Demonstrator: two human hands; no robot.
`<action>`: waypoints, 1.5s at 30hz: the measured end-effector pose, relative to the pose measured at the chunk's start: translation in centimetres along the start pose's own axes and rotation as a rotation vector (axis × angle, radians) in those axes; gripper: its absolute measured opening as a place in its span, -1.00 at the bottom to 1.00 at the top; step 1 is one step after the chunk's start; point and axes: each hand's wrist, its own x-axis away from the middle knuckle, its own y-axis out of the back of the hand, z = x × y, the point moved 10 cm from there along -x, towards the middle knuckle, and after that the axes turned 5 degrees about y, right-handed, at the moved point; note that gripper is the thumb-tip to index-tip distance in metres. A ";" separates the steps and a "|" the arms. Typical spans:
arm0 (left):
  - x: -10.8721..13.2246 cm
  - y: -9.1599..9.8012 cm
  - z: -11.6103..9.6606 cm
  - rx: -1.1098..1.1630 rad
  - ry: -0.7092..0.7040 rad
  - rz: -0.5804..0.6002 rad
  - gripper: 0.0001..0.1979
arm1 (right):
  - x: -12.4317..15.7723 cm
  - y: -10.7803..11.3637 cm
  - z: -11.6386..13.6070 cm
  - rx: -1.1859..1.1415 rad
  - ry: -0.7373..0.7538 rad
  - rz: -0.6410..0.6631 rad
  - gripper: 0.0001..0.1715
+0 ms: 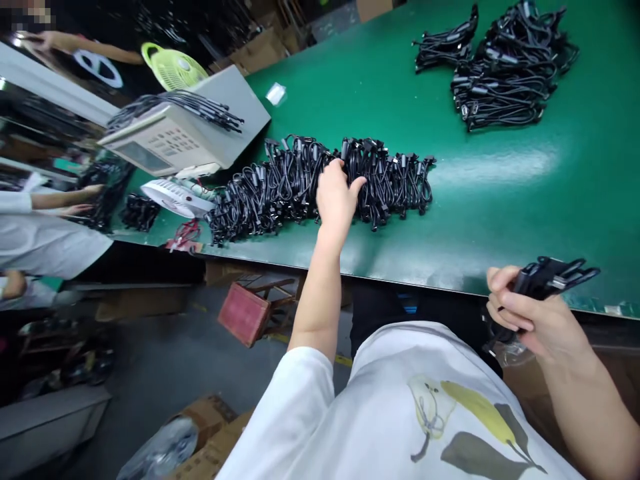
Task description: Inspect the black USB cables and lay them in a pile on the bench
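Note:
My left hand [337,197] lies on a long heap of coiled black power cables [270,190] on the green table, fingers spread among the coils and thumb apart. Plugs stick out along the heap's far side. My right hand [525,310] is off the table's near edge, gripping a small bundle of black cables [543,279] with their connectors pointing right. Two more heaps of black cables [505,80] lie at the far right of the table.
A beige keypad instrument [170,140] with cables across its top stands at the table's left end. A co-worker's hands [75,200] work at a dark cable heap beyond it. A red stool [244,313] stands below the table's edge, and cardboard boxes [210,417] sit on the floor.

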 end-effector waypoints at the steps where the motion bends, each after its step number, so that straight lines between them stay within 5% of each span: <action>1: -0.5 -0.9 0.6 0.002 0.014 0.023 -0.64 | 0.0 -0.3 -0.3 0.012 -0.006 0.025 -0.87; 6: -0.2 -1.5 3.1 0.211 0.161 0.047 -0.76 | 0.5 0.2 -1.9 0.081 -0.069 0.005 -0.85; 11: 1.0 -1.2 3.6 0.810 0.404 0.217 -0.80 | 0.2 1.4 -2.8 0.051 -0.135 -0.114 -0.86; 16: 6.8 -2.5 -3.4 1.210 0.522 0.517 -0.71 | -0.9 -0.2 -2.2 0.106 -0.103 -0.186 -0.79; 20: 14.7 -3.9 -9.7 1.333 0.644 0.783 -0.64 | -1.5 -3.2 -1.2 0.174 0.021 -0.073 -0.73; 23: 18.1 -4.0 -11.9 1.316 0.606 0.933 -0.64 | -0.9 -3.9 -1.8 0.376 -0.039 -0.035 -0.63; 26: 17.3 -2.8 -11.7 1.200 0.402 0.861 -0.44 | 0.3 -3.5 -2.3 0.546 -0.127 -0.050 -0.65; 29: 16.5 -2.1 -11.2 1.044 0.269 0.828 -0.54 | 1.4 -3.9 -2.9 0.573 -0.186 0.011 -0.70; 32: 16.7 -2.2 -11.0 0.978 0.279 0.860 -0.73 | 2.0 -4.5 -3.2 0.514 -0.214 0.070 -0.70; 45: 17.9 -3.3 -10.6 0.998 0.403 0.887 -0.69 | 1.7 -5.6 -2.9 0.386 -0.192 0.141 -0.66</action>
